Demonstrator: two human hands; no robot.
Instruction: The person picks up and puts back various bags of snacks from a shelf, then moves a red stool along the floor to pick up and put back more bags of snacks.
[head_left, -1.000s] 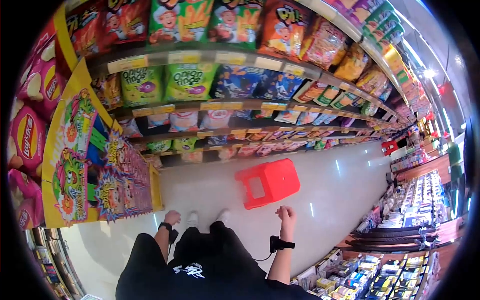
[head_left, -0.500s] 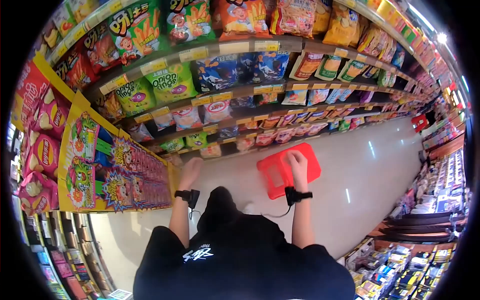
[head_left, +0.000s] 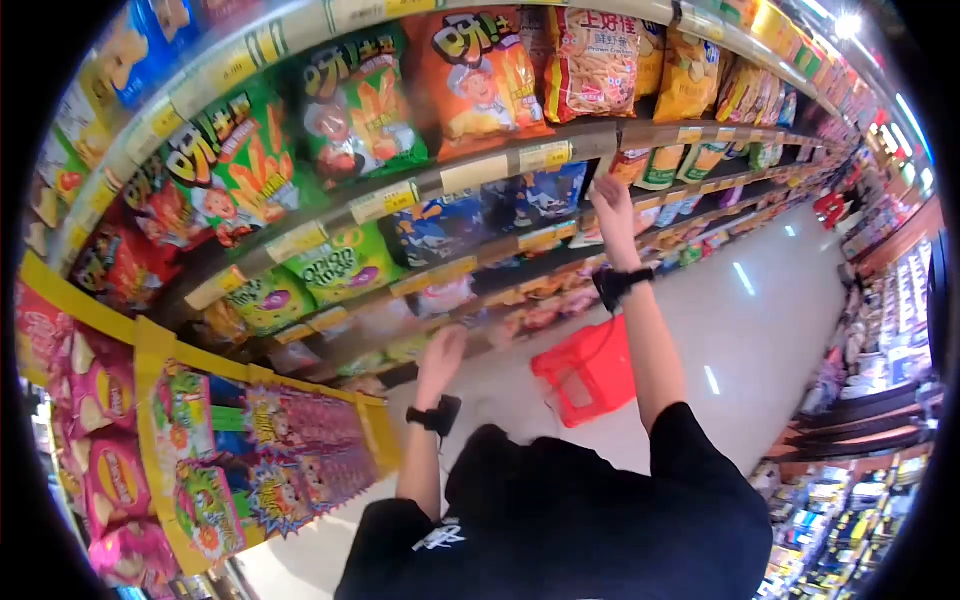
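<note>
My right hand is raised in front of the shelf edge, its fingers loosely bent and holding nothing that shows. Just beyond its fingertips are a red pouch and a white-and-green snack pouch. Lower and to the left, my left hand hovers before the lower shelves with nothing seen in it, fingers half curled and somewhat blurred. A red shopping basket stands on the floor below my right forearm. Both wrists wear black bands.
Chip bags fill the shelves ahead, among them a green onion rings bag and an orange bag. A yellow display stand with pink packs juts out at the left. The tiled floor runs off to the right beside stocked shelves.
My right hand has left the red basket and risen to the shelf. My left hand has shifted right and slightly down in view. The shelves look closer, and the basket stays on the floor.
</note>
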